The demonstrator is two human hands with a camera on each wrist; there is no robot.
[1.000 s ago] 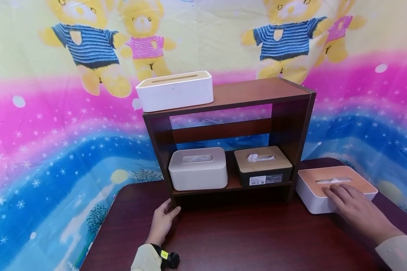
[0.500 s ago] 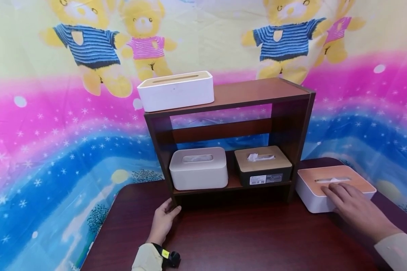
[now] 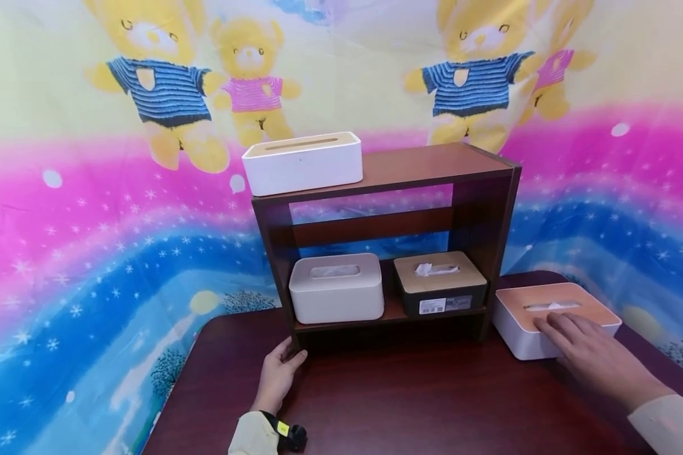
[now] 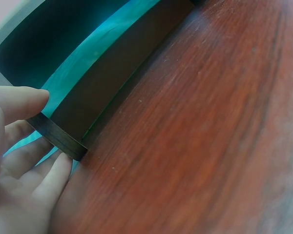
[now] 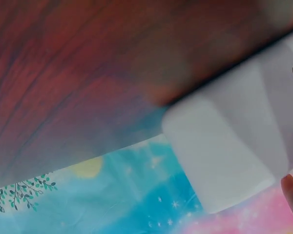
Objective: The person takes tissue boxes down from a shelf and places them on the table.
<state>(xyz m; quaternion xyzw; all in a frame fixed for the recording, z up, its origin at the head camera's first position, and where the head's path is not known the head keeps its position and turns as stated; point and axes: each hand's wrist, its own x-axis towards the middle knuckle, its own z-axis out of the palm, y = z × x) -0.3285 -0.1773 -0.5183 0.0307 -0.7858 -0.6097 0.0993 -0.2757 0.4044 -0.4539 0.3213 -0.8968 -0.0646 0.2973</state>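
the shelf (image 3: 375, 226), square-cornered and dark wood-grained, stands on the red-brown table (image 3: 398, 392). just right of it sits a tissue box (image 3: 520, 332), smooth, white and round-cornered, with a flat, pale wood-toned lid (image 3: 546, 296) cut by a long slot. the right hand (image 3: 592, 354) is loosely spread, its relaxed fingers resting on that lid, while the left hand (image 3: 276, 376), partly closed, holds the shelf's lower left edge, a thin board, between thumb and bent fingers.

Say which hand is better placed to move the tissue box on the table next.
The right hand, most likely: its fingers lie over that tissue box. The left hand is farther off, thumb and fingers on either side of a side panel of the shelf.
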